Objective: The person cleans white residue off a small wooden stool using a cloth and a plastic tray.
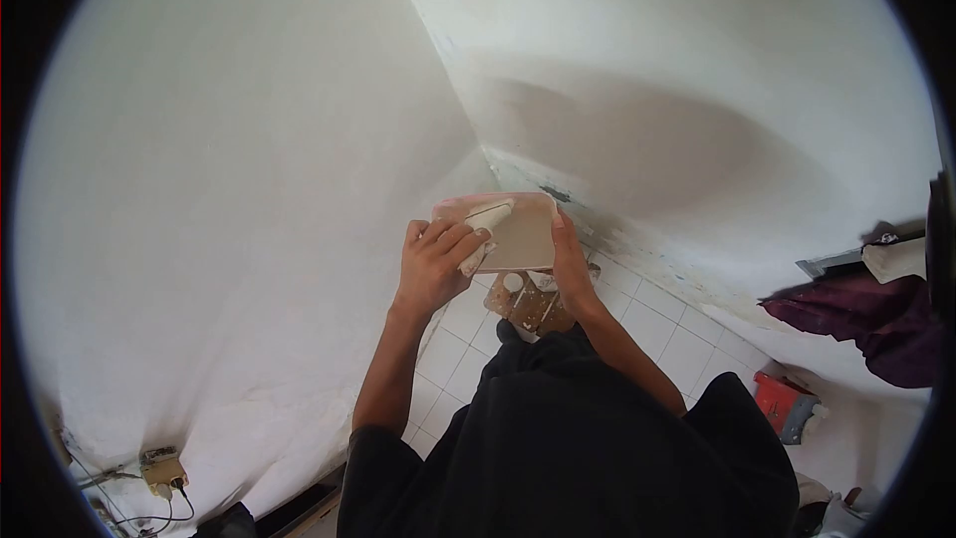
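A shallow rectangular tray with a pinkish rim (526, 229) is held up in front of the body, near the corner of two white walls. My right hand (570, 257) grips its right edge, thumb on the rim. My left hand (435, 257) is at the tray's left side, its fingers closed round a whitish cloth-like piece (490, 222) that lies against the tray's inner face. Part of this piece hangs below the fingers. The palm of my left hand is hidden.
Below the tray, a brown stained board or stool (531, 305) stands on white floor tiles (681, 354). Purple cloth (856, 319) hangs at the right above a red container (780, 405). A socket box (162, 473) with cables is at the lower left.
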The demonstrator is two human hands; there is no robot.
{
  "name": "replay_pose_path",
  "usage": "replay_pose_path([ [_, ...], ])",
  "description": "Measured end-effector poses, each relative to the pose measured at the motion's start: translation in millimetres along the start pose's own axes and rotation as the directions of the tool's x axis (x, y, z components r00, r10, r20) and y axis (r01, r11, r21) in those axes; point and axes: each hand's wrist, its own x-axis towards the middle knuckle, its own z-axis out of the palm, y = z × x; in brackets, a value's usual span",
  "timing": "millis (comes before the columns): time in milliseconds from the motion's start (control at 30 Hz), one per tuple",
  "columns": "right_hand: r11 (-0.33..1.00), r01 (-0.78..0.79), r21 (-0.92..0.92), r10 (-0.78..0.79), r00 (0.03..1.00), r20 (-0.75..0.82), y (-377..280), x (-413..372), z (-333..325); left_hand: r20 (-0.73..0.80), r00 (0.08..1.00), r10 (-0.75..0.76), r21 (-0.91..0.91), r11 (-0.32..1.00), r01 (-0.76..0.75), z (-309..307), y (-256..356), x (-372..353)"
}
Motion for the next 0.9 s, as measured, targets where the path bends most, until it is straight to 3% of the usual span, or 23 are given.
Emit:
replay_pose_path([
  [133,0.994,-0.021,0.106,0.013,0.997,0.077,16.0,7.1,-4.7,-0.075,0.984,-0.160,-0.146,0.978,0.148,-1.0,16.9,3.0],
  [200,0.977,-0.111,0.180,0.094,0.991,0.097,23.1,5.3,-2.0,-0.118,0.889,-0.442,-0.267,0.877,0.400,5.2,32.8,3.6],
  [233,0.978,-0.112,0.176,0.095,0.990,0.101,20.3,4.0,0.8,-0.121,0.887,-0.446,-0.266,0.875,0.404,9.9,41.1,3.5],
  [300,0.940,-0.196,0.278,0.157,0.975,0.156,16.3,2.3,5.1,-0.133,0.773,-0.620,-0.373,0.754,0.540,20.7,56.5,6.4],
  [367,0.950,-0.179,0.256,0.145,0.979,0.144,17.9,2.4,6.2,-0.163,0.774,-0.612,-0.355,0.768,0.533,27.2,67.1,13.7],
  [433,0.958,-0.161,0.237,0.132,0.982,0.133,16.8,1.4,7.9,-0.085,0.657,-0.749,-0.488,0.606,0.628,31.5,75.8,17.7],
  [533,0.967,-0.147,0.209,0.120,0.983,0.137,12.2,0.4,9.1,-0.062,0.597,-0.800,-0.579,0.516,0.631,34.4,81.8,24.1],
  [667,0.955,-0.186,0.230,0.152,0.976,0.157,22.9,2.6,6.7,-0.085,0.625,-0.776,-0.493,0.578,0.650,38.7,76.3,17.8],
  [733,0.958,-0.185,0.220,0.150,0.974,0.169,27.5,4.9,3.9,0.053,0.543,-0.838,-0.606,0.406,0.684,36.8,75.8,17.9],
  [900,0.957,-0.186,0.224,0.150,0.974,0.169,23.3,5.6,4.1,0.082,0.551,-0.830,-0.640,0.381,0.667,40.1,70.5,12.2],
])
